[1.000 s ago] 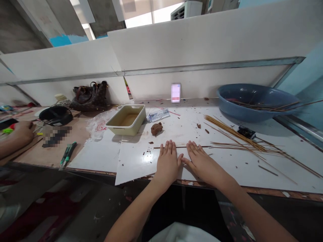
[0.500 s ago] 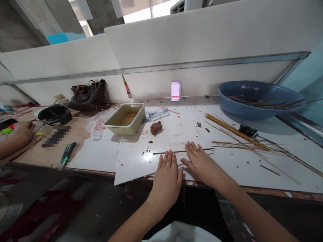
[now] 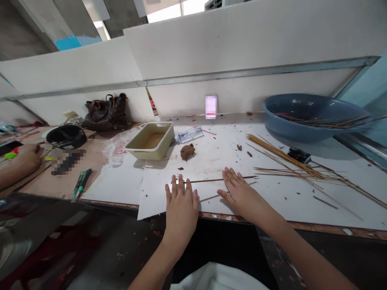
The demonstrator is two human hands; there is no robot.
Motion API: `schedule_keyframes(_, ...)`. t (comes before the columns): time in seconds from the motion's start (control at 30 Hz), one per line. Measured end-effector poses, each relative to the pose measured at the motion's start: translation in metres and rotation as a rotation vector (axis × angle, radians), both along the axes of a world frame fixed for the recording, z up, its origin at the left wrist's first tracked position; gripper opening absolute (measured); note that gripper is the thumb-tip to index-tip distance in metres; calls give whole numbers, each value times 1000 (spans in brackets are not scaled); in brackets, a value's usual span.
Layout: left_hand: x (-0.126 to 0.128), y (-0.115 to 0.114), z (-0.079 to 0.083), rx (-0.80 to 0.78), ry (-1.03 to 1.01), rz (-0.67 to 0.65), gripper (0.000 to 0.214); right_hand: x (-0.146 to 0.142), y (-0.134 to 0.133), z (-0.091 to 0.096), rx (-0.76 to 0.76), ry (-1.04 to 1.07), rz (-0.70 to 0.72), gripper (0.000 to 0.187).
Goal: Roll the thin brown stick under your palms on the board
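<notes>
While both hands sit flat on a white board (image 3: 208,205), palms down, neither one is gripping anything. The left hand (image 3: 180,210) has its fingers (image 3: 180,186) spread wide and lying over the left end of a thin brown stick (image 3: 211,181). The right hand (image 3: 243,195) is open too, with its fingers (image 3: 232,179) lying across the other end of that stick, and a 2nd thin stick (image 3: 213,197) runs out from under that palm. Off to the right there's a loose pile of thin wooden sticks (image 3: 284,161), a small black gadget (image 3: 299,155), and a blue plastic basin (image 3: 311,117) with more sticks in it. Further left are a lump of brown clay (image 3: 187,152), a cream tray (image 3: 149,141) and a plastic bottle (image 3: 189,135). (Someone else's hand (image 3: 28,157) is resting way over on the left, near 2 marker pens (image 3: 81,181).)
</notes>
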State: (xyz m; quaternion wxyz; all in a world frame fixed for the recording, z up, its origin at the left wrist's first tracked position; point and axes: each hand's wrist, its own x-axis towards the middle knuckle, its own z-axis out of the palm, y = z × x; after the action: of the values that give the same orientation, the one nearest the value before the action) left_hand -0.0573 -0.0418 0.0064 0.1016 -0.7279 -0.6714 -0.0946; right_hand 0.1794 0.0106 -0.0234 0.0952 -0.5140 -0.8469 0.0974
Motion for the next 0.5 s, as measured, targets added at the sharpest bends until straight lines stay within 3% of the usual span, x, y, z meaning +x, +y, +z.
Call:
schedule_keyframes(0.13, 0, 2, -4, -16, -10, 10, 52, -1, 1, -3, 22, -2, -10, 86)
schedule_keyframes(0.33, 2, -16, -8, -7, -48, -14, 55, 0, -14, -5, 40, 4, -10, 88)
schedule_keyframes(0.5, 19, -18, -14, -42, -111, -167, 58, 0, -19, -7, 60, 9, -3, 87)
